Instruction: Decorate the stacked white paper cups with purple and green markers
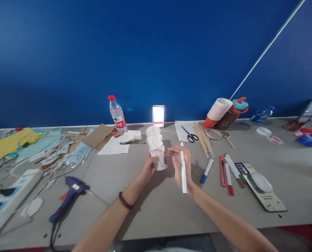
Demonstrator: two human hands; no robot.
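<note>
My left hand [147,168] is wrapped round a short stack of white paper cups [156,147] held just above the grey table [150,206]. The lowest cup bears a drawn purple pattern. My right hand [181,164] sits right beside the cups, fingers closed on a white marker [183,168] whose tip points up and away from me. A bead bracelet circles my left wrist.
A blue glue gun [70,196] lies at front left, near a power strip and cables. Markers [228,171], a phone [261,185], scissors [189,134], wooden sticks [203,141] and stacked cups [219,111] are to the right. A water bottle [117,114] stands by the blue wall.
</note>
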